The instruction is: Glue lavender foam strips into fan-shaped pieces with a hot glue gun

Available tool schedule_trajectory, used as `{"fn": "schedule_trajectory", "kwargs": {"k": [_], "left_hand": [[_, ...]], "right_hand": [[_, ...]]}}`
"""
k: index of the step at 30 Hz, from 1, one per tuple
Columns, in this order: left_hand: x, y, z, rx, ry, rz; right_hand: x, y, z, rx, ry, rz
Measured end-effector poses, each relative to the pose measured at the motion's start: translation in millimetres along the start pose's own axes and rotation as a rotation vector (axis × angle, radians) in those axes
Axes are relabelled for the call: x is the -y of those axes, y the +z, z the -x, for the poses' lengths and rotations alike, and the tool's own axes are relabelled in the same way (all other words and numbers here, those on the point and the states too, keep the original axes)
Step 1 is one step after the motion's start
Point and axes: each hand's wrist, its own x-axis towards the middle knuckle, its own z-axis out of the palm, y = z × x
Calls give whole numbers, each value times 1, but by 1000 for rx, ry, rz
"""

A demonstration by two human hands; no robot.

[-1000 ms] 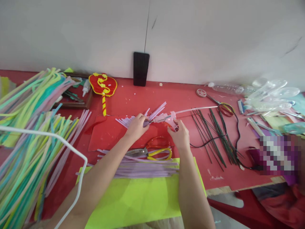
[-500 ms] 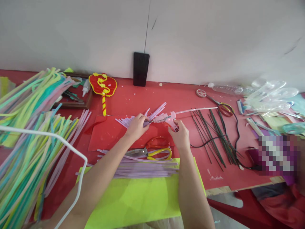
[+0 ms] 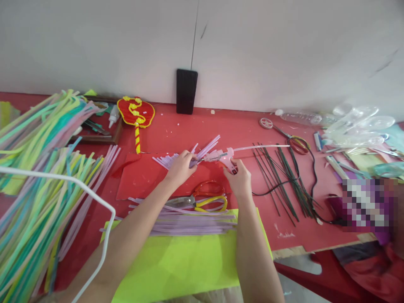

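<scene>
Head cam, R hand point(image 3: 239, 180) w/ glue gun point(image 3: 224, 156), far from tbl edge point(image 3: 331, 243)

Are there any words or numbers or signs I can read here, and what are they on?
No words or numbers are readable.
Pink glue gun: dark patch on the handle, too small to read.
Round red-and-white piece: a pattern, too small to make out.
Red table: white marks, too blurred to tell if they're writing.

Craft workshop, likely: red desk point(image 3: 233, 130) by plain wall point(image 3: 126, 50), heaped pipe cleaners point(image 3: 41, 219), glue gun point(image 3: 222, 156), scissors point(image 3: 192, 200), dark wires point(image 3: 288, 170).
</scene>
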Motion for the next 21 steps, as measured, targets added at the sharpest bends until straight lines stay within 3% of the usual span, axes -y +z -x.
{"fn": "schedule_trajectory", "kwargs": {"k": [21], "left_hand": [[-3, -2, -1, 14, -14, -9]], "right_hand": [[-1, -1, 0, 17, -1, -38]]}}
